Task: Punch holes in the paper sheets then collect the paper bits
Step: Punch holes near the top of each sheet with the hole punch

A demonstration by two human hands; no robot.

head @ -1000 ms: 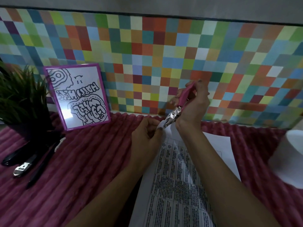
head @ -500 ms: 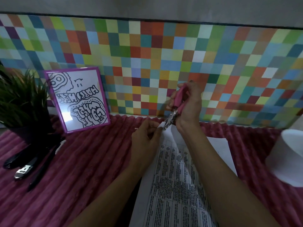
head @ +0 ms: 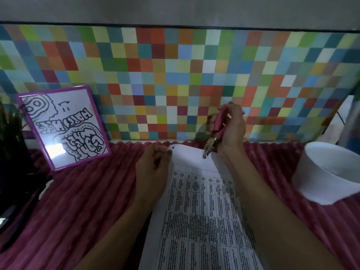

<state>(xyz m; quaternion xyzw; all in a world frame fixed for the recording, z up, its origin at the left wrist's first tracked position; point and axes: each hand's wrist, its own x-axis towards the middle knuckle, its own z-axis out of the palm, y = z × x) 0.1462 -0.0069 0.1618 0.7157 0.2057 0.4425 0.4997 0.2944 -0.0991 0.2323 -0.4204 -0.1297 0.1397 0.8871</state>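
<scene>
A plain grey wall (head: 175, 10) fills the top of the frame, ending at a dark line. Below it a panel of small coloured squares (head: 175, 75) spans the full width. A ribbed magenta plush cover (head: 78, 201) lies over the worktop across the lower half. At the left, a purple-framed drawing (head: 64, 127) leans against the panel, its glass catching a pale glare, beside a dark green plant (head: 9, 133). The light is dim.

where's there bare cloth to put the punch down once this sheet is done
Widest bare cloth lies between the purple frame and the left hand, running toward the near edge. A narrower strip sits between the right arm and the white bowl. Crowded: the far left by the plant with dark tools, and the middle under the paper sheets.
</scene>
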